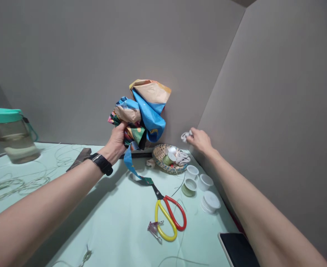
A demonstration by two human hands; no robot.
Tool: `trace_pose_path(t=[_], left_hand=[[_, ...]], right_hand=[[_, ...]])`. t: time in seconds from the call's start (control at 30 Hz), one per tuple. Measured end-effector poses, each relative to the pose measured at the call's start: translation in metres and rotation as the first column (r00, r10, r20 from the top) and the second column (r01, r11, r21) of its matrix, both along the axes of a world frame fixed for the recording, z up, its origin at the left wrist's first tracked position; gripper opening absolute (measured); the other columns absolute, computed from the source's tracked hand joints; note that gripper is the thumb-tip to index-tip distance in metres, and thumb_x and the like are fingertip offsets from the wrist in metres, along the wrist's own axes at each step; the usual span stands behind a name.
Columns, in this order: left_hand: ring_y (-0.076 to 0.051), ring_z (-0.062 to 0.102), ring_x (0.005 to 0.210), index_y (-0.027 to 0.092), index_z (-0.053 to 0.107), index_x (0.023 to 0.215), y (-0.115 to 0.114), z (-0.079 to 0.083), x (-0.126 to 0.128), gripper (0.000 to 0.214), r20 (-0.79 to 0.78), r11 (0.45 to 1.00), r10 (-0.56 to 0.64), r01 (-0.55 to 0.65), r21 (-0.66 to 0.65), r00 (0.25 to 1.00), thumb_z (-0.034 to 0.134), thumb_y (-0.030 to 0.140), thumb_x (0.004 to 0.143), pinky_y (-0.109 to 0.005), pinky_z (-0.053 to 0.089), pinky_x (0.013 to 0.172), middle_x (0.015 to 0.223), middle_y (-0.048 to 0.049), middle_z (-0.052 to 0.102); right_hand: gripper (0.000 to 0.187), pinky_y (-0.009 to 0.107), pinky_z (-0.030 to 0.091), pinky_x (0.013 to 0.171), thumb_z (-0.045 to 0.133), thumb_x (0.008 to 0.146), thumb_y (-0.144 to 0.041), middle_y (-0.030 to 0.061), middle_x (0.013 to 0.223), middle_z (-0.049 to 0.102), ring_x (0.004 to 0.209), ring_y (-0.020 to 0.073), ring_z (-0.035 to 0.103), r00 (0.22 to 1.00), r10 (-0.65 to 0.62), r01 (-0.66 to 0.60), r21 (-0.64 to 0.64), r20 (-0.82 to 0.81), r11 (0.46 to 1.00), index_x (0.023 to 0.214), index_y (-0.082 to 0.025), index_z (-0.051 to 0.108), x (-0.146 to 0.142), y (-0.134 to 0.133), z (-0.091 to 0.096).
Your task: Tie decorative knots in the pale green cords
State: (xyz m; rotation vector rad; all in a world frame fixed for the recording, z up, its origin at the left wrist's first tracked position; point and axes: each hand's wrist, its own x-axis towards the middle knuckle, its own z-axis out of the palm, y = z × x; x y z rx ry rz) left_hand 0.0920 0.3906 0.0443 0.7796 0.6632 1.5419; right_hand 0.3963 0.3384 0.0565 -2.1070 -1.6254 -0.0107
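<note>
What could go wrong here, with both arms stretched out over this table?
Two possible slips. The blue strip hanging from the crumpled printed sheet in the left hand ends right at the scissors, so it might snag them. The right hand, pinching a small white wad, has its forearm close to the phone, which could get knocked.

print sheet [143, 115]: blue/tan/green | scissors hdls [156, 215]: yellow, red | jug lid [3, 115]: teal | scrap [186, 136]: wht

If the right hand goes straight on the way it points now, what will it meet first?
The right hand would probably meet the blue side of the crumpled bundle in the left hand, but depth is unclear, so the grey wall could come first.
</note>
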Motion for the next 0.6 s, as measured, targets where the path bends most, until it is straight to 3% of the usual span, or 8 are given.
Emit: trace_pose_path(t=[0.13, 0.23, 0.3, 0.43, 0.53, 0.6], left_hand=[[-0.027, 0.073, 0.107, 0.018, 0.067, 0.13, 0.002, 0.006, 0.009, 0.032, -0.056, 1.0, 0.011, -0.011, -0.005, 0.998, 0.072, 0.034, 0.103, -0.047, 0.065, 0.089, 0.13, -0.0106, 0.071], [-0.027, 0.073, 0.107, 0.018, 0.067, 0.13, 0.0, 0.01, 0.02, 0.033, -0.09, 1.0, 0.007, -0.007, 0.005, 0.996, 0.072, 0.035, 0.103, -0.047, 0.065, 0.09, 0.13, -0.0106, 0.071], [-0.027, 0.073, 0.106, 0.017, 0.068, 0.129, -0.002, 0.012, 0.027, 0.032, -0.113, 1.0, 0.005, -0.003, 0.017, 0.994, 0.072, 0.035, 0.103, -0.046, 0.065, 0.089, 0.129, -0.0104, 0.071], [-0.025, 0.074, 0.102, 0.017, 0.068, 0.127, -0.005, 0.012, 0.035, 0.03, -0.167, 0.999, 0.012, -0.004, 0.044, 0.986, 0.072, 0.034, 0.103, -0.044, 0.066, 0.085, 0.125, -0.0097, 0.072], [-0.026, 0.074, 0.103, 0.017, 0.068, 0.127, -0.005, 0.011, 0.037, 0.031, -0.211, 0.998, 0.02, -0.005, 0.068, 0.977, 0.072, 0.035, 0.103, -0.045, 0.066, 0.087, 0.126, -0.0097, 0.072], [-0.027, 0.073, 0.106, 0.017, 0.068, 0.128, -0.004, 0.012, 0.037, 0.031, -0.233, 0.996, 0.027, -0.006, 0.092, 0.972, 0.072, 0.035, 0.102, -0.047, 0.065, 0.089, 0.128, -0.01, 0.072]], right_hand=[[0.037, 0.044, 0.064, 0.089, 0.068, 0.105, -0.038, 0.0112, 0.133, 0.067, 0.109, 0.025, 0.071, 0.988, 0.042, -0.013, 0.191, -0.148, 0.981, 0.136, -0.018, 0.064, 0.011, -0.002, 0.04], [0.032, 0.039, 0.065, 0.083, 0.068, 0.105, -0.037, 0.0093, 0.123, 0.071, 0.099, 0.0218, 0.073, 0.976, 0.103, -0.074, 0.152, -0.194, 0.986, 0.129, -0.016, 0.066, 0.014, -0.011, 0.049], [0.03, 0.038, 0.065, 0.081, 0.069, 0.104, -0.037, 0.0078, 0.118, 0.072, 0.096, 0.0211, 0.073, 0.971, 0.136, -0.132, 0.033, -0.196, 0.991, 0.125, -0.015, 0.068, 0.009, -0.019, 0.039], [0.03, 0.041, 0.065, 0.085, 0.071, 0.103, -0.037, 0.0077, 0.12, 0.073, 0.099, 0.0228, 0.073, 0.97, 0.17, -0.199, -0.169, -0.171, 0.965, 0.123, -0.016, 0.07, -0.01, -0.026, 0.002], [0.029, 0.041, 0.064, 0.087, 0.07, 0.104, -0.038, 0.0081, 0.121, 0.072, 0.101, 0.0227, 0.073, 0.975, 0.165, -0.189, -0.164, -0.151, 0.968, 0.123, -0.017, 0.07, -0.017, -0.024, -0.013], [0.028, 0.041, 0.064, 0.087, 0.07, 0.104, -0.037, 0.0078, 0.121, 0.073, 0.101, 0.0229, 0.073, 0.977, 0.152, -0.166, -0.093, -0.149, 0.982, 0.122, -0.016, 0.07, -0.014, -0.021, -0.01]])
